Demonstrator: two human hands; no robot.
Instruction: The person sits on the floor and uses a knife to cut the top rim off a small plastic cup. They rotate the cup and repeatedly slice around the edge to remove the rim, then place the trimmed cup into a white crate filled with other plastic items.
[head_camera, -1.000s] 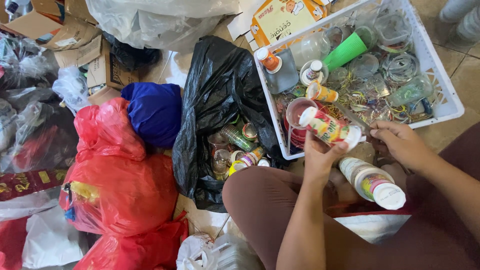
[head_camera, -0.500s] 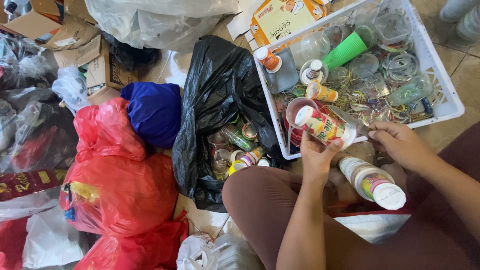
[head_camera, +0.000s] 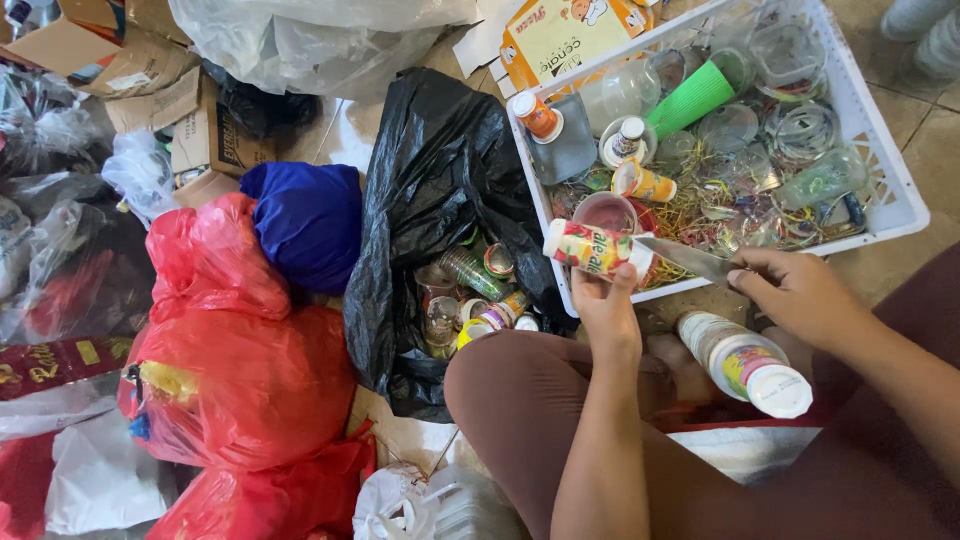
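Note:
My left hand (head_camera: 607, 305) grips a small printed plastic cup (head_camera: 595, 247), held on its side just in front of the white crate (head_camera: 900, 195). My right hand (head_camera: 795, 292) holds a knife (head_camera: 692, 260) whose blade points left, with its tip at the cup's rim. A stack of nested printed cups (head_camera: 745, 362) lies on my lap below the right hand. The white crate holds clear cups, a green cup (head_camera: 700, 95), small bottles and shredded labels.
An open black bag (head_camera: 440, 215) with several cups inside lies left of the crate. Red bags (head_camera: 235, 370), a blue bag (head_camera: 305, 220), clear bags and cardboard boxes (head_camera: 150, 100) crowd the left. Another person's feet (head_camera: 925, 35) show at top right.
My right hand has brought the knife up to the cup's rim. The left hand has turned the cup more level and shifted it slightly left.

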